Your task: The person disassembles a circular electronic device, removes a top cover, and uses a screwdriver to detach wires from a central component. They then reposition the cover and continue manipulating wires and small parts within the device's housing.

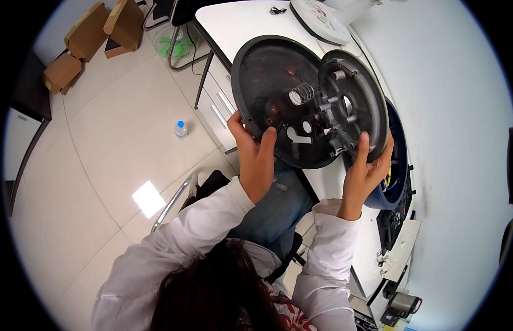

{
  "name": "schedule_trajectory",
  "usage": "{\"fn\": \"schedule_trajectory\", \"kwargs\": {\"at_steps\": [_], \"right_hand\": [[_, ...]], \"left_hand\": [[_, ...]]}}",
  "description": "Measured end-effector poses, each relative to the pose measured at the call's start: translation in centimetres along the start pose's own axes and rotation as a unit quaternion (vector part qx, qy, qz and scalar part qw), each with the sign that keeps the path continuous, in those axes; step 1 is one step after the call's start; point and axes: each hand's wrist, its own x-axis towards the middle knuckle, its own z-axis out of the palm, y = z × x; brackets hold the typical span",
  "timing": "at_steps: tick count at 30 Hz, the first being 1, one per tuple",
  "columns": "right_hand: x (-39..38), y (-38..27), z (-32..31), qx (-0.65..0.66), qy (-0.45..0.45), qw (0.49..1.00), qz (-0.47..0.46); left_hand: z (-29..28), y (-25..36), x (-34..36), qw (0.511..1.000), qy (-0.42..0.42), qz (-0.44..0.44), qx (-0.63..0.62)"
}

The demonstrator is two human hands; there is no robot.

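Note:
My left hand (pixel 256 163) is closed on the near left rim of a large black round shell (pixel 259 71), thumb on its inner face. Cut-outs pierce that shell, and a thin coil spring (pixel 304 92) stands on it. With my right hand (pixel 362 175) I grip the rim of a smaller dark round cover (pixel 369 107) with moulded posts and a central hole. The cover overlaps the shell's right side; whether the two are joined I cannot tell. Behind my right hand, partly hidden, sits a dark blue round housing (pixel 398 193) with a yellow wire inside.
Beneath the parts is a white table (pixel 223 16), bearing a white round part (pixel 317 22) and a small black cable (pixel 277 10) at the far end. A bottle (pixel 181 129), a green fan (pixel 176 44) and cardboard boxes (pixel 85 33) are on the floor to the left. A wall (pixel 460 138) rises at right.

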Motion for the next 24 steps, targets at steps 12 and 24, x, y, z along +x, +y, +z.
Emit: {"fn": "schedule_trajectory", "kwargs": {"at_steps": [12, 24], "right_hand": [[-0.9, -0.1, -0.2, 0.068, 0.039, 0.997, -0.026], [-0.9, -1.7, -0.8, 0.040, 0.053, 0.996, -0.067]], "left_hand": [[-5.0, 5.7, 9.2, 0.938, -0.197, -0.231, 0.166], [-4.3, 7.9, 1.5, 0.962, -0.177, -0.168, 0.124]]}}
